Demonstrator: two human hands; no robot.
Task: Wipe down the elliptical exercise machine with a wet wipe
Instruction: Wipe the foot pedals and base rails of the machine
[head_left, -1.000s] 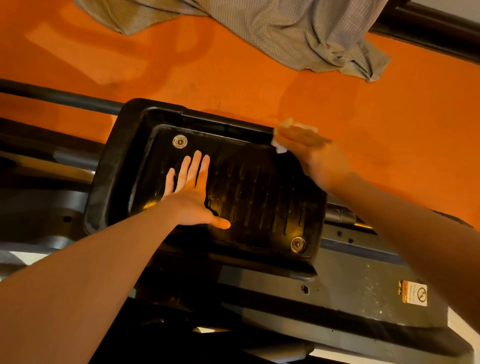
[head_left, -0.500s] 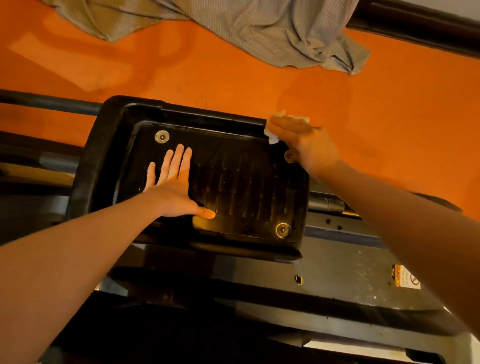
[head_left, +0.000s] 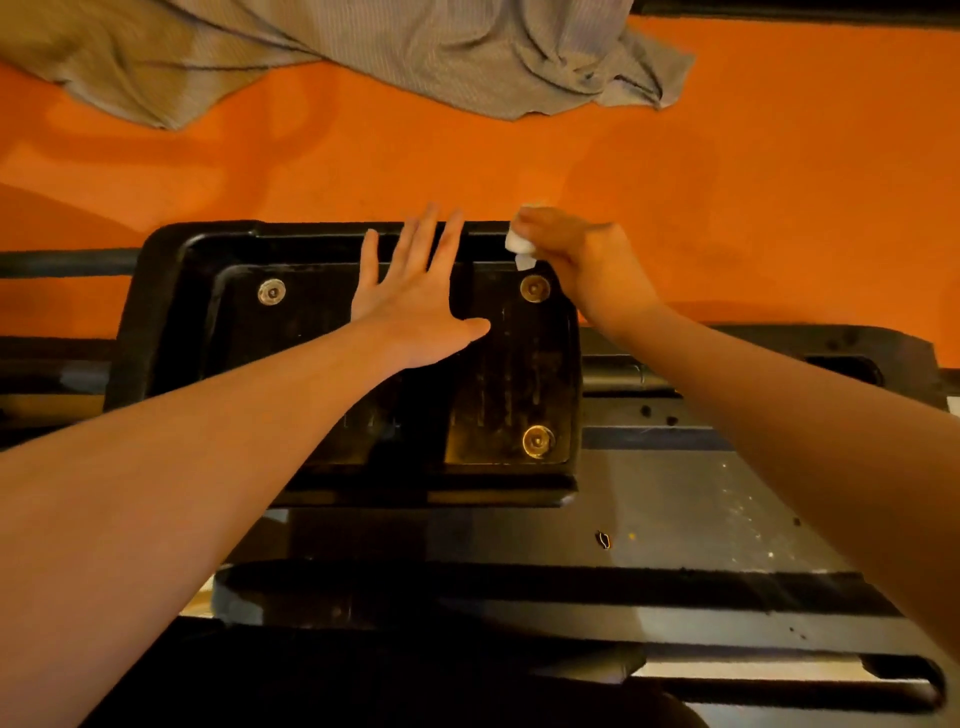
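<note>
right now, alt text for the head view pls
A right hand presses a white wet wipe against the far rim of a black elliptical pedal, while the left hand lies flat on it. A grey cloth lies on the orange floor beyond.

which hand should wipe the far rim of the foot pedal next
Right. The right hand already pinches the wet wipe against the foot pedal's far rim, while the left hand lies flat, holding nothing.
</note>
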